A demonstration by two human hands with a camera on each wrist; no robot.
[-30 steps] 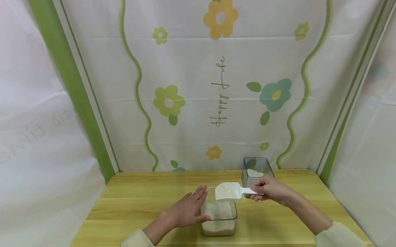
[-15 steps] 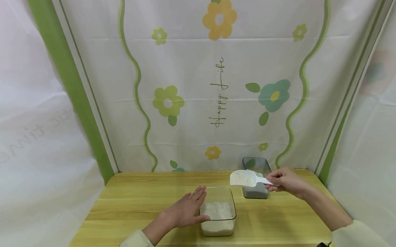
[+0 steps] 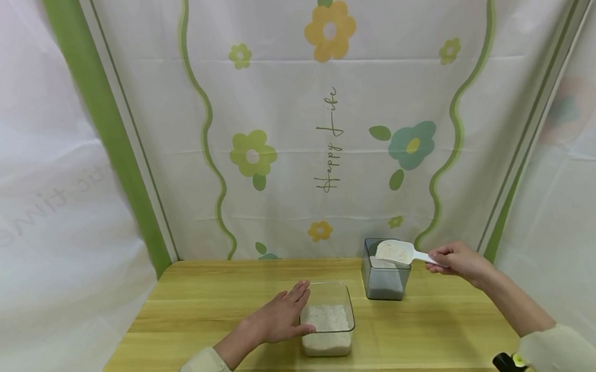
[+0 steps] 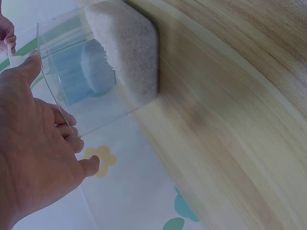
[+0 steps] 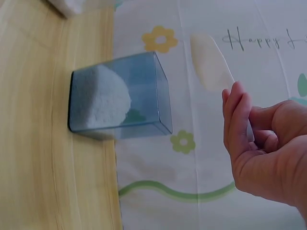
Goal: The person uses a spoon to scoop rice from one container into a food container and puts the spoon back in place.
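With its fingers round the handle, my right hand [image 3: 459, 263] holds a white scoop [image 3: 407, 252] loaded with pale grains, probably rice or flour. The scoop hovers above a blue-tinted clear bin [image 3: 384, 288] at the back right; the right wrist view shows a gap between scoop [image 5: 208, 62] and bin [image 5: 139, 91]. A white heap lies inside that bin. My left hand [image 3: 279, 317] rests its spread fingers and thumb against the rim of a clear square container [image 3: 328, 341], partly filled with white grains. In the left wrist view its fingers [image 4: 64, 129] lie along the rim.
Both containers stand on a wood-grain table [image 3: 207, 292]. A white curtain [image 3: 283, 97] with printed flowers hangs directly behind the table, close to the blue-tinted bin. More white sheeting [image 3: 40, 194] closes off the sides.
My right hand has carried the loaded scoop right and back, from above the clear square container to above the blue-tinted bin. The left hand has stayed at the rim.
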